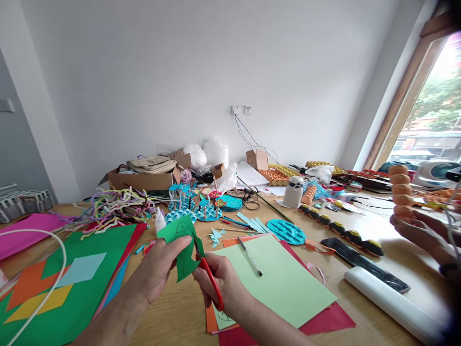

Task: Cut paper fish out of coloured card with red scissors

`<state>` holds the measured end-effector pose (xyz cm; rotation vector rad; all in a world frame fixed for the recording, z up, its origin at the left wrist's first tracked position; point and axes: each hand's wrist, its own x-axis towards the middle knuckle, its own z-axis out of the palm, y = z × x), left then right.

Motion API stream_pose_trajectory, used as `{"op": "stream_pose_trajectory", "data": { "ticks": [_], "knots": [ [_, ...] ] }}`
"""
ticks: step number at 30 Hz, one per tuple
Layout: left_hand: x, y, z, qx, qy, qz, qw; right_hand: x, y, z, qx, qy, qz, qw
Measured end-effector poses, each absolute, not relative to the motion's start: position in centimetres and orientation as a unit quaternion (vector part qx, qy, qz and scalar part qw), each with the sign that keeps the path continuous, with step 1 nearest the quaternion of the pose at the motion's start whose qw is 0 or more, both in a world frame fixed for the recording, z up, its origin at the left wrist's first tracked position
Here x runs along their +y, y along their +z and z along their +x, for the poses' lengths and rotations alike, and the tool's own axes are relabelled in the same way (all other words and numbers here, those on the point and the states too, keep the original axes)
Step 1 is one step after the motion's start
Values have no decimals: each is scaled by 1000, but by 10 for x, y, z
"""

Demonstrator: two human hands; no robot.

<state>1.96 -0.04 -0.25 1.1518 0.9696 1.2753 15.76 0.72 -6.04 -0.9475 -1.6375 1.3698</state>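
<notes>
Two hands are at work on a piece of green paper, held just left of the pale green sheet. My left hand pinches it between thumb and fingers; my right hand grips the red-handled scissors, blades at the paper's right-hand side. I'd judge the cutting partway: that side looks cut into, while drawn lines show on paper not yet trimmed. How far apart the blades stand, I can't quite make out. Beyond the sheet, blue bases carrying fish-like cut-outs look finished; on it lies a pen.
</notes>
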Motion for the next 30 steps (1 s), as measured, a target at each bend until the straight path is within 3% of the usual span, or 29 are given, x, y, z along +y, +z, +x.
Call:
{"op": "stream_pose_trajectory", "data": {
  "ticks": [30],
  "knots": [
    [3,-5,16,447,566,469,510,7,-58,156,-636,552,-373,388]
  ]
}}
